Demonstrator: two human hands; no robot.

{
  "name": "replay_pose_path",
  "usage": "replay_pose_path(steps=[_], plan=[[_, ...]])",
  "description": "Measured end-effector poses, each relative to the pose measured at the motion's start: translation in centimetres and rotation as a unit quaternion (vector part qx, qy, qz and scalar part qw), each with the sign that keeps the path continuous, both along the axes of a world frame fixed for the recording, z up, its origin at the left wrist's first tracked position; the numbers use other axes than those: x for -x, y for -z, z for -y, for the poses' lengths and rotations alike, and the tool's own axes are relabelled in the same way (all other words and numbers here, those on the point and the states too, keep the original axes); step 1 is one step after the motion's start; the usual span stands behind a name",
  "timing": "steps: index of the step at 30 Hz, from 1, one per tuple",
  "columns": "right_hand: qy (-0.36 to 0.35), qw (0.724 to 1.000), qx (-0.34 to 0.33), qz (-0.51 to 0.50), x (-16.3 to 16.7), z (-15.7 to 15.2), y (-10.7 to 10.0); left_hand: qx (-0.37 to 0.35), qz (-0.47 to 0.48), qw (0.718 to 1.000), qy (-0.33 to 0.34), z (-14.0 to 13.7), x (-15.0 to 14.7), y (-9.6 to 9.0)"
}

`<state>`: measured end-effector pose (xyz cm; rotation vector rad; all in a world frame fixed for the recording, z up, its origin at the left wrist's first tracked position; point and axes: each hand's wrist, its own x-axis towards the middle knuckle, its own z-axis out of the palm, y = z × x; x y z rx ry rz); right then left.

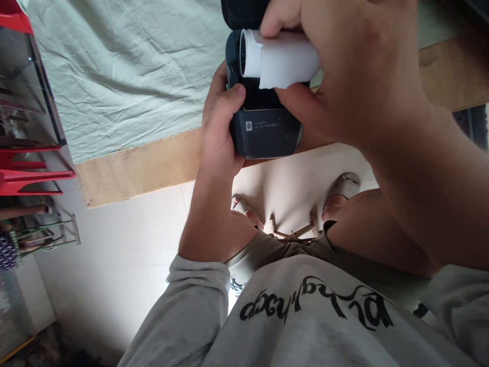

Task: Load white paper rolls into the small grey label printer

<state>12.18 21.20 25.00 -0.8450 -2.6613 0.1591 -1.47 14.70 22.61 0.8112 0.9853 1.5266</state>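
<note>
In the head view, a small dark label printer [267, 133] is held over the table's edge, its lid [244, 14] swung up. My left hand [223, 114] grips the printer's left side, with the thumb on the rim of its compartment. A white paper roll [286, 57] lies across the mouth of that compartment, with a loose flap of paper hanging from it. Fingers and thumb of my right hand [324, 66] are closed around the roll's right end. How deep the roll sits in the compartment is partly hidden by the paper and my hand.
A pale green cloth [141, 66] covers the table, whose wooden edge [141, 163] runs in front of me. Red plastic pieces [34, 171] and a metal rack [49, 234] stand at the left. Below are my legs, sandals [346, 184] and the tiled floor [126, 239].
</note>
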Motion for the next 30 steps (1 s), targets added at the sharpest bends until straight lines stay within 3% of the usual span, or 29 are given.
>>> replay_pose_path(steps=[4,12,17,23,30], plan=[[0.014,0.999,-0.035,0.006,-0.05,-0.12,0.24,-0.002,-0.006,1.000,-0.004,-0.03,-0.04,0.01],[0.044,0.998,0.034,0.011,0.28,-0.24,0.22,0.006,-0.007,1.000,-0.004,0.03,0.11,0.20],[0.004,1.000,0.001,-0.003,0.05,-0.54,0.53,0.004,-0.012,1.000,0.000,-0.07,0.27,0.35],[-0.003,0.999,0.035,0.017,-0.10,-0.81,-0.15,0.001,-0.019,1.000,0.004,-0.01,0.31,0.32],[-0.056,0.997,0.015,-0.047,-0.26,-0.72,0.04,-0.001,-0.008,1.000,-0.002,0.11,0.28,0.12]])
